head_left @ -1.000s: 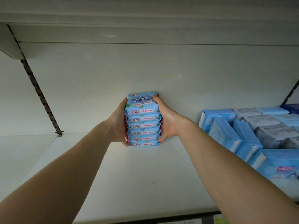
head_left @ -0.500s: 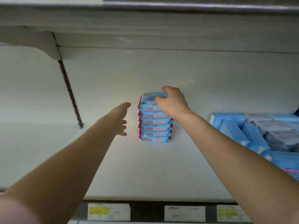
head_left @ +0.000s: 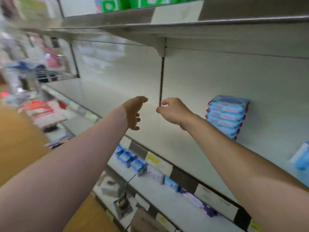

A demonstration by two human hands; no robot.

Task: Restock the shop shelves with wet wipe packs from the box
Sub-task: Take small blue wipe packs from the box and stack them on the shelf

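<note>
Stack of wet wipe packs: stands at the back of the shelf, close against the rear panel, to the right of both your hands and clear of them. The upper packs sit slightly offset from the lower ones.

Handling, as a judgement: soft film pouches, moist inside, so a full stack likely has some weight and gives under pressure. The film looks glossy, so expect packs to slide on one another. Clamp a stack flat between both palms on its two short sides; take a single pack across its width, not by the seal edge.

Shelf: pale, smooth, level, with a wide bare stretch left of the stack. The upper shelf overhangs, so headroom limits stack height. Blue boxes sit further right.

Lower shelf: small boxed goods along the front. Price labels run along the edge.

Left hand: fingers relaxed and apart, holding nothing.
Right hand: fingers loosely curled, holding nothing.

Supply box: not plainly in view. The left of the view is blurred.
</note>
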